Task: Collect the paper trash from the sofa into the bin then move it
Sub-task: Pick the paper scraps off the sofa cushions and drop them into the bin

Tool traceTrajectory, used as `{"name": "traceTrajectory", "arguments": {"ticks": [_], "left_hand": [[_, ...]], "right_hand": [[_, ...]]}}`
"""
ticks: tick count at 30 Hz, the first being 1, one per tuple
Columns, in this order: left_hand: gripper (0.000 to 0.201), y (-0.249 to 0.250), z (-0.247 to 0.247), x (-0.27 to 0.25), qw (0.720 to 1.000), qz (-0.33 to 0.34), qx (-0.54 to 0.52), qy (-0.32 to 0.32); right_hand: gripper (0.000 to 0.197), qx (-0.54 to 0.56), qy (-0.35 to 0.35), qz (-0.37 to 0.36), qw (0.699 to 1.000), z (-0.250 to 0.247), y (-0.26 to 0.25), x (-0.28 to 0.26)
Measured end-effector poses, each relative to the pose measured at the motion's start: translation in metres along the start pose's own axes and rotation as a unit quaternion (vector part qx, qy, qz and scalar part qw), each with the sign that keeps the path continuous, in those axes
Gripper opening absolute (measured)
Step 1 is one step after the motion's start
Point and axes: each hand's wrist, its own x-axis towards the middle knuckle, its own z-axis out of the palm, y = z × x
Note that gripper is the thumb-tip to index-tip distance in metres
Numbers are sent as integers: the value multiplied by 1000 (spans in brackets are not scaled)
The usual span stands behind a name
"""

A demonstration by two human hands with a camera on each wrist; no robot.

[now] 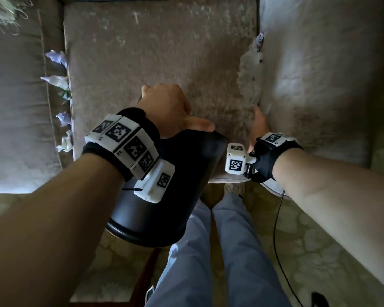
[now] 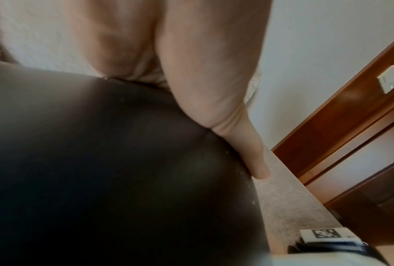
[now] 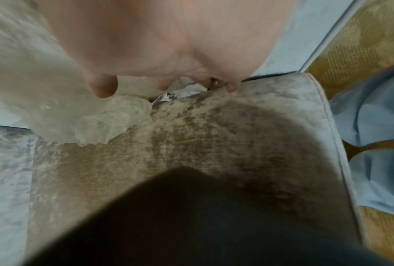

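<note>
A black bin (image 1: 164, 196) leans tilted against the sofa's front edge. My left hand (image 1: 166, 107) grips its rim, and in the left wrist view the thumb (image 2: 214, 100) lies along the bin wall (image 2: 100, 162). My right hand (image 1: 258, 127) reaches into the gap between the seat cushion and the right arm. There its fingers (image 3: 105, 88) curl round a crumpled white paper (image 3: 187, 92). More crumpled paper (image 1: 249, 80) fills that gap farther back and shows pale beside the hand (image 3: 114, 122). Several paper scraps (image 1: 58, 82) sit in the left gap.
The brown velvet seat cushion (image 1: 160, 52) lies between a left cushion (image 1: 16, 107) and the right arm (image 1: 319, 85). My legs in blue trousers (image 1: 220, 251) stand on a patterned floor (image 1: 319, 251). A black cable (image 1: 275, 229) hangs from my right wrist.
</note>
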Motion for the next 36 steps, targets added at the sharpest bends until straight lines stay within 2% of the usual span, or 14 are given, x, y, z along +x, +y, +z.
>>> {"name": "traceTrajectory", "arguments": {"ticks": [2,5,6,7,10,12,16,18,21,22,25,28,31,36], "left_hand": [[73,0,0,2,1000,6,-4,-1],[74,-1,-1,3,1000,3,-17,-2],[74,-1,-1,4,1000,4,-18,-3],[74,0,-2,4,1000,5,-16,-1],[73,2,-1,5,1000,13,-15,10],[73,4,1,4,1000,14,-13,7],[72,1,1,0,1000,16,-11,4],[70,-1,3,-3,1000,19,-20,2],[70,-5,5,-6,999,31,-14,0],[71,-7,5,-7,999,36,-7,-1],[71,-10,5,-11,999,42,5,-7],[71,-7,5,-16,999,37,20,-1],[73,-5,8,-19,999,42,32,12],[68,-6,8,-19,999,46,24,9]], "right_hand": [[95,-15,-3,-30,999,-7,7,36],[121,80,10,-29,996,-22,26,112],[117,75,-6,-29,997,-20,32,120],[105,49,-29,-32,998,-16,32,111],[77,43,-5,-45,998,2,16,41],[81,80,-34,-47,995,-9,26,71],[87,105,13,-40,994,-13,34,85],[89,85,33,-41,995,-15,25,62],[44,-27,21,-31,999,-4,-8,-26],[37,-36,36,-49,998,-2,-18,-45],[61,-70,49,-64,994,-1,-34,-67],[72,-116,15,-34,993,9,-50,-100],[73,-201,-65,-19,977,21,-60,-120],[60,-349,-261,92,895,47,-55,-136]]}}
